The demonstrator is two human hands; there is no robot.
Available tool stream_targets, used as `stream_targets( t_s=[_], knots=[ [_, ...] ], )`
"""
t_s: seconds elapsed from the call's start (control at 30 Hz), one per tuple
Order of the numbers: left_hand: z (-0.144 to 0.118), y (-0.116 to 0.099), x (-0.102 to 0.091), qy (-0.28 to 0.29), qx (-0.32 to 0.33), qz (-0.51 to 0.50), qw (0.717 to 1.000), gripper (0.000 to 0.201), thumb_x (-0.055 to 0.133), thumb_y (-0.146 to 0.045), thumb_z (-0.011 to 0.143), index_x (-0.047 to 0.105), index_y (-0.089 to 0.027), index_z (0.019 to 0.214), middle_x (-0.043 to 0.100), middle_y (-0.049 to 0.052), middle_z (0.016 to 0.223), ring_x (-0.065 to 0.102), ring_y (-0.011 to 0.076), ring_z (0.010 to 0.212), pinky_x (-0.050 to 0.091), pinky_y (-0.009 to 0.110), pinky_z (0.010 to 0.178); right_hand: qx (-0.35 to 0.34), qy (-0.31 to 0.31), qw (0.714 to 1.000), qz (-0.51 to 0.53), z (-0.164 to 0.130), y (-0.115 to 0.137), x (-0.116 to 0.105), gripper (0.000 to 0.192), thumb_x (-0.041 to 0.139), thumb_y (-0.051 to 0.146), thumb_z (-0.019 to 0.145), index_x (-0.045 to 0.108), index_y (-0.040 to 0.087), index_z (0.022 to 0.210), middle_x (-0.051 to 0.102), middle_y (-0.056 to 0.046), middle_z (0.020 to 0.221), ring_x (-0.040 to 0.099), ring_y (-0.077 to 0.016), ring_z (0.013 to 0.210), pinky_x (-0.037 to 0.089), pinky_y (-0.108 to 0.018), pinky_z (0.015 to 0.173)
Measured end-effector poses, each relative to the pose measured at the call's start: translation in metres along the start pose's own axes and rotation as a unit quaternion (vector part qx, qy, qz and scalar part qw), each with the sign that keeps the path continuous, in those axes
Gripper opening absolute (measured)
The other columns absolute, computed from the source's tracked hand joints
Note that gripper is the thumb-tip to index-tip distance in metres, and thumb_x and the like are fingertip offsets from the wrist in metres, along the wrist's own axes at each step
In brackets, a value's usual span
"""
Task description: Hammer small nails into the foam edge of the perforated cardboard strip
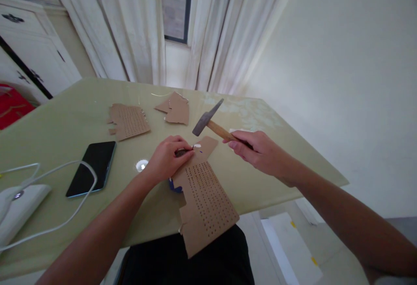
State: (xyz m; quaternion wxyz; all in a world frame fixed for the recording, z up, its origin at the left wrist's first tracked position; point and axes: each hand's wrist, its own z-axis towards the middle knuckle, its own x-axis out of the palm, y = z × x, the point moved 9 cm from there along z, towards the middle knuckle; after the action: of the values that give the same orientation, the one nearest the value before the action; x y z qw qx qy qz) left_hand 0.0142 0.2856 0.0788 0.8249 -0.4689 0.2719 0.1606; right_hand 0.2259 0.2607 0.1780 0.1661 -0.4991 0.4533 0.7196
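My right hand (257, 150) is closed round the wooden handle of a hammer (219, 129), its dark metal head raised above the cardboard and to the right of my other hand. With thumb and fingers pinched, my left hand (171, 157) holds a thin, dark nail (193, 147) at the upper part of a brown cardboard piece (208, 198); the nail is mostly hidden. Rows of small punched holes cover this cardboard, and its lower end hangs past the table edge over my lap. Something blue (176, 187) shows partly from under its left side.
A second perforated cardboard piece (130, 122) and torn cardboard scraps (178, 109) lie farther back on the pale green table (260, 189). At left are a black phone (93, 167), a white cable (78, 211) and a white device (22, 211). A small round white object (141, 165) sits near my left wrist.
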Motion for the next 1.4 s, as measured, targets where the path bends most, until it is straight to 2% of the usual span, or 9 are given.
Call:
stream_targets(
  t_s=[0.17, 0.33, 0.53, 0.7, 0.9, 1.1, 1.17, 1.3, 1.4],
  knots=[
    [0.0, 0.001, 0.004, 0.015, -0.009, -0.008, 1.0, 0.024, 0.071, -0.042, 0.098, 0.085, -0.024, 0.091, 0.078, 0.007, 0.102, 0.072, 0.0238, 0.095, 0.057, 0.04, 0.089, -0.028, 0.065, 0.997, -0.041, -0.004, 0.007, 0.016, 0.033, 0.053, 0.041, 0.114, 0.065, 0.02, 0.091, 0.059, 0.001, 0.071, 0.052, -0.0165, 0.066, 0.03, -0.032, 0.068],
    [0.0, 0.003, 0.002, 0.003, -0.011, -0.009, 1.0, 0.025, 0.073, -0.045, 0.097, 0.087, -0.024, 0.097, 0.077, 0.008, 0.103, 0.072, 0.0241, 0.094, 0.059, 0.04, 0.09, -0.02, 0.003, 1.0, -0.012, -0.003, 0.008, 0.006, 0.038, 0.053, 0.042, 0.114, 0.059, 0.022, 0.082, 0.055, 0.002, 0.068, 0.05, -0.0151, 0.062, 0.029, -0.032, 0.066],
    [-0.001, 0.001, 0.004, 0.017, -0.006, 0.001, 1.0, 0.021, 0.072, -0.04, 0.097, 0.085, -0.024, 0.095, 0.076, 0.007, 0.105, 0.073, 0.0246, 0.097, 0.058, 0.039, 0.09, -0.033, 0.053, 0.998, 0.025, -0.003, 0.007, 0.026, 0.033, 0.058, 0.037, 0.111, 0.063, 0.021, 0.083, 0.055, 0.003, 0.063, 0.049, -0.0144, 0.059, 0.028, -0.031, 0.062],
    [-0.002, 0.002, 0.002, 0.003, -0.02, 0.026, 0.999, 0.033, 0.083, -0.05, 0.091, 0.085, -0.023, 0.109, 0.074, 0.009, 0.115, 0.073, 0.026, 0.101, 0.059, 0.044, 0.098, 0.009, -0.048, 0.994, 0.1, -0.006, 0.0, 0.012, 0.039, 0.051, 0.044, 0.114, 0.057, 0.023, 0.082, 0.052, 0.004, 0.061, 0.048, -0.0146, 0.058, 0.03, -0.031, 0.059],
    [-0.003, 0.002, 0.003, 0.009, -0.021, 0.018, 1.0, 0.034, 0.085, -0.048, 0.089, 0.084, -0.023, 0.112, 0.072, 0.009, 0.118, 0.072, 0.0284, 0.108, 0.058, 0.047, 0.101, -0.007, 0.057, 0.997, 0.06, -0.005, -0.001, 0.04, 0.037, 0.056, 0.037, 0.111, 0.056, 0.021, 0.077, 0.055, 0.003, 0.061, 0.049, -0.0125, 0.056, 0.03, -0.03, 0.058],
    [-0.003, 0.003, 0.002, 0.004, -0.03, 0.024, 0.999, 0.046, 0.09, -0.055, 0.084, 0.083, -0.022, 0.114, 0.073, 0.01, 0.119, 0.072, 0.0305, 0.111, 0.056, 0.049, 0.106, 0.04, -0.058, 0.98, 0.186, -0.012, -0.018, 0.02, 0.044, 0.053, 0.053, 0.114, 0.062, 0.022, 0.083, 0.054, 0.003, 0.063, 0.048, -0.0125, 0.053, 0.034, -0.029, 0.053],
    [-0.002, 0.002, 0.002, 0.005, -0.026, 0.027, 0.999, 0.047, 0.091, -0.057, 0.083, 0.083, -0.022, 0.115, 0.073, 0.01, 0.118, 0.072, 0.0309, 0.112, 0.056, 0.049, 0.106, 0.047, -0.048, 0.978, 0.197, -0.011, -0.025, 0.027, 0.043, 0.054, 0.053, 0.113, 0.066, 0.022, 0.087, 0.053, 0.003, 0.062, 0.046, -0.0128, 0.052, 0.033, -0.028, 0.051],
    [-0.003, 0.002, 0.002, 0.0, -0.015, 0.037, 0.999, 0.051, 0.091, -0.062, 0.081, 0.083, -0.023, 0.113, 0.073, 0.01, 0.118, 0.07, 0.0323, 0.113, 0.056, 0.05, 0.105, 0.029, 0.031, 0.987, 0.154, -0.006, -0.028, 0.053, 0.041, 0.06, 0.045, 0.111, 0.063, 0.021, 0.078, 0.054, 0.003, 0.06, 0.046, -0.0125, 0.054, 0.031, -0.027, 0.052],
    [-0.004, 0.004, 0.002, -0.002, -0.019, 0.042, 0.999, 0.053, 0.09, -0.064, 0.082, 0.083, -0.023, 0.114, 0.073, 0.01, 0.12, 0.069, 0.0326, 0.115, 0.055, 0.051, 0.107, 0.048, -0.003, 0.983, 0.178, -0.005, -0.033, 0.05, 0.046, 0.056, 0.048, 0.113, 0.055, 0.023, 0.075, 0.053, 0.003, 0.061, 0.047, -0.012, 0.053, 0.033, -0.027, 0.052]
  ],
)
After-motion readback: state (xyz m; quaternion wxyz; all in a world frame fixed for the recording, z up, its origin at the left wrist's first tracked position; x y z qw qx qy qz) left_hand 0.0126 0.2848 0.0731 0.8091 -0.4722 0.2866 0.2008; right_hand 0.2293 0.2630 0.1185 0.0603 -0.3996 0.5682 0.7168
